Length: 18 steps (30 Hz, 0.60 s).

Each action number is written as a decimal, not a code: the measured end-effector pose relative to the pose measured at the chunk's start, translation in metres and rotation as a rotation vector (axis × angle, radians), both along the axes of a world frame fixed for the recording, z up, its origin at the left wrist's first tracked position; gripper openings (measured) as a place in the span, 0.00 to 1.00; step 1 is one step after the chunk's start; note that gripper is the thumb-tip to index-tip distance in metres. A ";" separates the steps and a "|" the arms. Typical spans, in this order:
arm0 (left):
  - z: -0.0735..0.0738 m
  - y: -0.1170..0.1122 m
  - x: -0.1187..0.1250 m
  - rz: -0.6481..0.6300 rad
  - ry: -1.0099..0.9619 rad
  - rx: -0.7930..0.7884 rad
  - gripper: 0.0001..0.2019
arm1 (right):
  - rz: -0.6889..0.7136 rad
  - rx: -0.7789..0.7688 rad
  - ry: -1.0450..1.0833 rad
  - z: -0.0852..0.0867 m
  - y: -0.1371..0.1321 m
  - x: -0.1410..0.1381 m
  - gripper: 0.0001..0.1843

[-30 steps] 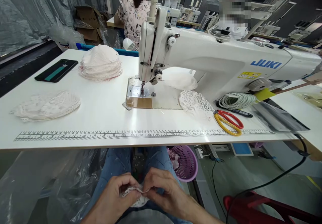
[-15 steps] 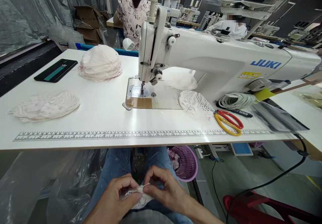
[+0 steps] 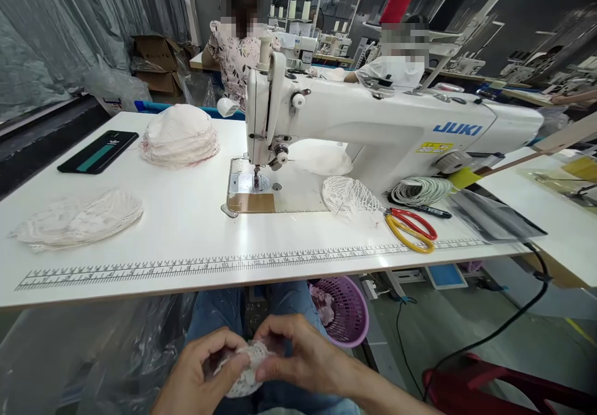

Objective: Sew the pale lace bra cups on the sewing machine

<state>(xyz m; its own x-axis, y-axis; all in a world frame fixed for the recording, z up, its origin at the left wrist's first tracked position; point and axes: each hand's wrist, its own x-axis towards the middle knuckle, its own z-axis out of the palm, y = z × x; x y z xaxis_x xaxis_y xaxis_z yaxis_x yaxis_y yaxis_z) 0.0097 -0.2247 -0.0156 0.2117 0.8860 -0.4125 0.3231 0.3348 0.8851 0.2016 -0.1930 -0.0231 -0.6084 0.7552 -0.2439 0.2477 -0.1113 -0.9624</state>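
Note:
Over my lap, below the table edge, a small piece of white lace fabric (image 3: 247, 374) is gathered between both hands. My left hand (image 3: 205, 365) pinches it from the left, thumb on top. From the right, my right hand (image 3: 293, 356) grips its other side between thumb and fingers. Part of the lace is hidden behind the fingers. On the table above stands a white sewing machine (image 3: 364, 110), with a white lace piece (image 3: 349, 196) beside its bed. A stack of white fabric pieces (image 3: 180, 135) and a flatter lace pile (image 3: 81, 219) lie to the left.
Scissors (image 3: 410, 231) with red and yellow handles lie by a coil of pale cord (image 3: 420, 189). A dark phone (image 3: 99, 152) rests at the left. Under the table stands a purple basket (image 3: 357, 315); a red stool (image 3: 494, 384) is at lower right. Two people sit beyond the machine.
The lace in my hands is turned and spread more, showing more of its patterned face. My fingers have shifted on it. The camera view has tilted up and moved slightly.

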 end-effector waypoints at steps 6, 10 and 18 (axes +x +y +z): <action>0.005 0.005 -0.012 0.044 -0.203 -0.158 0.20 | 0.079 -0.166 0.092 0.000 0.009 0.008 0.17; 0.017 0.005 -0.012 0.107 -0.304 -0.261 0.19 | 0.099 -0.260 0.114 -0.002 0.010 0.018 0.17; 0.007 0.004 -0.009 0.181 -0.270 -0.283 0.21 | 0.124 -0.170 0.170 -0.004 0.007 0.021 0.19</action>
<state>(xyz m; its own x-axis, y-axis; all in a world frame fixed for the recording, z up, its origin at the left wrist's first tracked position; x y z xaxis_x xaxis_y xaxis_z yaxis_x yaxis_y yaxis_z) 0.0005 -0.2211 -0.0084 0.1964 0.7788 -0.5957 0.0062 0.6066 0.7950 0.2228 -0.1863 -0.0274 -0.7368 0.6295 -0.2468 0.1054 -0.2536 -0.9615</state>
